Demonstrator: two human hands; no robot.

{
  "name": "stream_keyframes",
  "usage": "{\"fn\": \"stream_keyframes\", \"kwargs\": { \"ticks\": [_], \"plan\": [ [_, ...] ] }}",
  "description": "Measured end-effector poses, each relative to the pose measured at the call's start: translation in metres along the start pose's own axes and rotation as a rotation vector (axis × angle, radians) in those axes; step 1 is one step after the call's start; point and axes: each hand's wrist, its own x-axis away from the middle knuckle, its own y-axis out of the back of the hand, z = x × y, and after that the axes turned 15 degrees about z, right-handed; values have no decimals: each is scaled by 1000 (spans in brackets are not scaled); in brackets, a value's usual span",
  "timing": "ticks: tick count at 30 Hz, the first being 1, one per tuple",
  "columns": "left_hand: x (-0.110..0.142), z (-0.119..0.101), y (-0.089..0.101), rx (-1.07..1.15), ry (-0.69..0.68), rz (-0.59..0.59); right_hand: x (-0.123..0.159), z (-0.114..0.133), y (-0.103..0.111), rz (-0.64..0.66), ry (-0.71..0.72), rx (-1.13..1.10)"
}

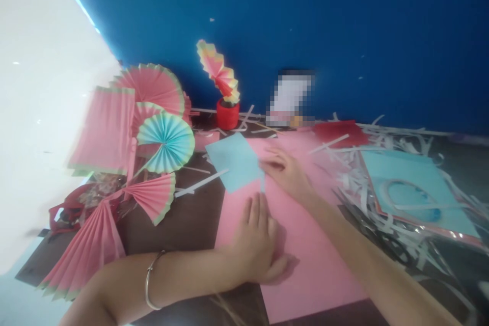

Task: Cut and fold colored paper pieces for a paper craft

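Observation:
A large pink sheet of paper (305, 265) lies on the dark table, with a light-blue square of paper (235, 163) over its far left corner. My left hand (255, 244) rests flat on the pink sheet, fingers stretched toward the blue paper's near edge. At that paper's right edge, my right hand (284, 170) is closed in a pinch, thumb and forefinger on the blue edge. A narrow pale-blue strip (263, 183) shows between the two hands; whether it is part of the square I cannot tell. A white paper strip (202, 182) touches the blue square's left side.
Pleated pink and blue paper fans (165, 142) stand on the left. A red pot (228, 113) with a folded paper fan is by the blue wall. On the right lie white paper shreds (351, 183), scissors (393, 247) and a blue paper stack (405, 168) bearing a tape-like ring.

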Motion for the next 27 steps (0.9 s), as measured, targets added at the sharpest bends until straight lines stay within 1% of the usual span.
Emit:
{"fn": "stream_keyframes", "kwargs": {
  "ticks": [2, 5, 7, 9, 14, 18, 22, 25, 27],
  "plan": [
    [0, 0, 0, 3, 4, 5, 5, 1, 4, -11, 53, 115],
    [1, 0, 0, 9, 4, 15, 14, 2, 6, 44, 133, 357],
    [1, 0, 1, 15, 1, 22, 17, -1, 5, 93, 137, 480],
    [1, -1, 1, 19, 2, 28, 15, -6, 2, 114, 113, 542],
    [2, -2, 0, 11, 10, 10, 1, -16, 1, 104, 59, 607],
    [2, -2, -3, 11, -3, -3, -13, -18, 4, 33, -35, 634],
    [3, -2, -5, 27, -4, -1, -27, -22, 4, -19, -88, 652],
    [4, -2, -4, 30, -8, 16, -33, -24, 4, -34, -101, 636],
    [4, -1, -2, 15, -14, 26, -32, -22, 7, -55, -72, 592]
  ]
}}
